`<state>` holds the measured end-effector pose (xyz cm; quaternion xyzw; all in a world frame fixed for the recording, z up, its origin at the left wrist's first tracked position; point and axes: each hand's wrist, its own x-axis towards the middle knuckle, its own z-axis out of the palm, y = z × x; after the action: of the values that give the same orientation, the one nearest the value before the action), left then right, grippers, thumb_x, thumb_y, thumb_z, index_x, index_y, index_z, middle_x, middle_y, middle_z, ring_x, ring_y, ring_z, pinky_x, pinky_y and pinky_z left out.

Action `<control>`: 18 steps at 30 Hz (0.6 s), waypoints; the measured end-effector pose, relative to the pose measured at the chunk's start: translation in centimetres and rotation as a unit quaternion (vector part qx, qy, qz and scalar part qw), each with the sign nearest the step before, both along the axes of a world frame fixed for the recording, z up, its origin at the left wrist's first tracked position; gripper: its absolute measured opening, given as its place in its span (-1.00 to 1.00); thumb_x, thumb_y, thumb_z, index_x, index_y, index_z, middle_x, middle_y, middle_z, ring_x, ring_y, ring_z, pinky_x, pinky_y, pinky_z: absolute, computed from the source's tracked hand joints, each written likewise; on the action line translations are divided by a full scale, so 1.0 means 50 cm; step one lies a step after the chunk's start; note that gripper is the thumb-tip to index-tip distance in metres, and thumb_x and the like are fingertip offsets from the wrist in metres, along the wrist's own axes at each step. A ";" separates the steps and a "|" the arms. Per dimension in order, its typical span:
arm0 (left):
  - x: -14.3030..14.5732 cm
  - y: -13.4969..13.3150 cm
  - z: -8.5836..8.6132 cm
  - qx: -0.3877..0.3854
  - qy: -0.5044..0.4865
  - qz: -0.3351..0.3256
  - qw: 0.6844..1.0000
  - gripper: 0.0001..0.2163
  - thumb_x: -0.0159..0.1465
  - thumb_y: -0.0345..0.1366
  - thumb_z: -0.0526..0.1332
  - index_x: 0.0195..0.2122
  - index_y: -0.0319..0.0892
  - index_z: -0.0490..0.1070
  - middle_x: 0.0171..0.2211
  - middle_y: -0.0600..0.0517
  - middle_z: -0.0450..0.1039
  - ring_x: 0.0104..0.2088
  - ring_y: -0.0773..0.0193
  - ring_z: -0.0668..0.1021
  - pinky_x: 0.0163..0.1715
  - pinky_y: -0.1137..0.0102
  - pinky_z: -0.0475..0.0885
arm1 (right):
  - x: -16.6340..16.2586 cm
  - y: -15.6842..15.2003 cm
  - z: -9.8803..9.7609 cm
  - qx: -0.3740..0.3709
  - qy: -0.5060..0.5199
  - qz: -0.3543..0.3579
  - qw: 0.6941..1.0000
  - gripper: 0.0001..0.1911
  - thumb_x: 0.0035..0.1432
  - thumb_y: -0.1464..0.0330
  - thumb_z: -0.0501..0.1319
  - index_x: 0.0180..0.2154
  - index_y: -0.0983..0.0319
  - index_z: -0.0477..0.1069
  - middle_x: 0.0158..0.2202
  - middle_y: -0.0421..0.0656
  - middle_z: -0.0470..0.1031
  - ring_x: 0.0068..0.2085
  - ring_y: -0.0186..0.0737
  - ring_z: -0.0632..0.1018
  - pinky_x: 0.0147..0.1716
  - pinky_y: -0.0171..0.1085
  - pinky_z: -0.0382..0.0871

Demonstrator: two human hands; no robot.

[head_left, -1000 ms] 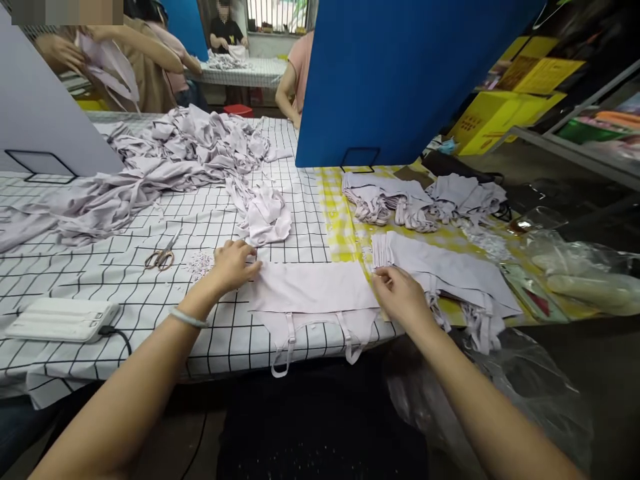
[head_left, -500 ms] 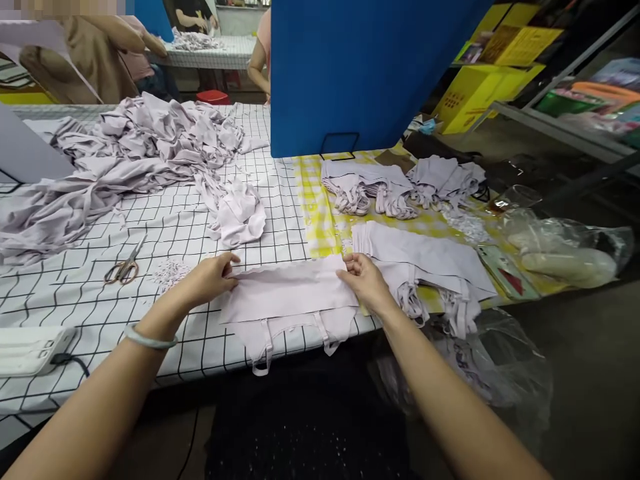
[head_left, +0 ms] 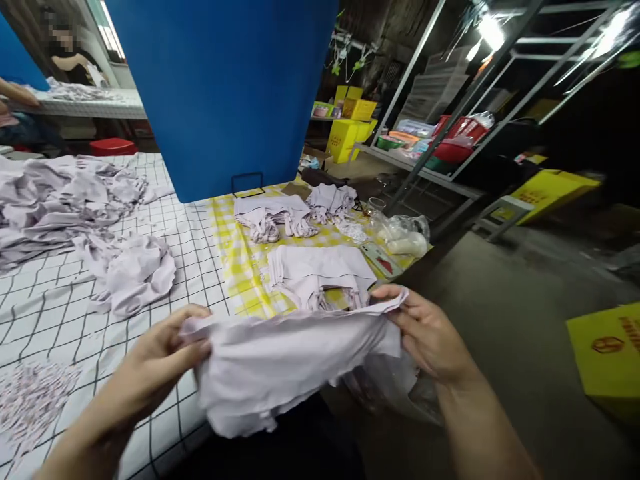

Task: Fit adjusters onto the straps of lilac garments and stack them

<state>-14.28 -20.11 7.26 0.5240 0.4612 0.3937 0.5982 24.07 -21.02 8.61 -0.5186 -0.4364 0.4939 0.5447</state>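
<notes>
Item: pale lilac garment (head_left: 295,360), soft knit, held in the air between both hands just over the near table edge. Its long axis is stretched left to right from hand to hand, and the body sags below the grip line.

Left hand (head_left: 160,353): fingers curled, with the garment's left end pinched under the thumb.

Right hand (head_left: 430,333): closed less tightly, palm partly shown, with the upper right corner nipped between thumb and fingertips. The hold is shared evenly, so neither hand is nearer the cloth.

Beyond the hands, rather toward the right one: folded stack (head_left: 320,267) of like pieces, laid on yellow check cloth (head_left: 240,267).

Beyond the left hand: crumpled piece (head_left: 135,270) on the grid-pattern tablecloth (head_left: 200,227).

Outward of the left hand: cut scraps (head_left: 30,400).

Well beyond: blue divider (head_left: 225,87), standing upright.
</notes>
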 end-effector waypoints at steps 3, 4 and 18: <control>0.131 0.078 -0.006 -0.054 -0.102 -0.026 0.993 -0.71 -0.01 -0.14 0.49 -0.37 -0.15 0.47 -0.53 0.08 0.49 -0.54 0.34 0.49 -0.55 0.45 0.43 | 0.085 0.009 0.003 -0.009 -0.006 -0.060 0.998 -0.63 -0.09 0.09 0.48 -0.28 0.15 0.57 -0.31 -0.11 0.63 -0.23 -0.06 0.62 -0.20 -0.13 0.50; 0.162 0.108 -0.008 -0.070 -0.120 -0.032 0.990 -0.69 -0.03 -0.16 0.50 -0.36 -0.17 0.48 -0.53 0.07 0.49 -0.54 0.35 0.49 -0.54 0.47 0.44 | 0.107 0.020 -0.001 -0.013 0.000 -0.066 0.998 -0.64 -0.07 0.08 0.47 -0.28 0.16 0.57 -0.32 -0.10 0.64 -0.23 -0.04 0.63 -0.19 -0.11 0.51; 0.308 0.433 -0.144 -0.077 0.041 0.104 0.991 -0.67 -0.18 -0.35 0.47 -0.39 -0.22 0.41 -0.64 0.17 0.35 -0.62 0.39 0.39 -0.58 0.48 0.24 | 0.215 0.422 -0.250 0.018 -0.213 -0.120 0.970 -0.51 -0.12 -0.11 0.28 -0.45 0.20 0.44 -0.51 -0.15 0.53 -0.43 -0.11 0.55 -0.37 -0.15 0.45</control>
<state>1.11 1.53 0.04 0.4415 0.5665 0.3951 0.5727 34.81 0.09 -3.88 -0.6504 -0.4857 0.2953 0.5039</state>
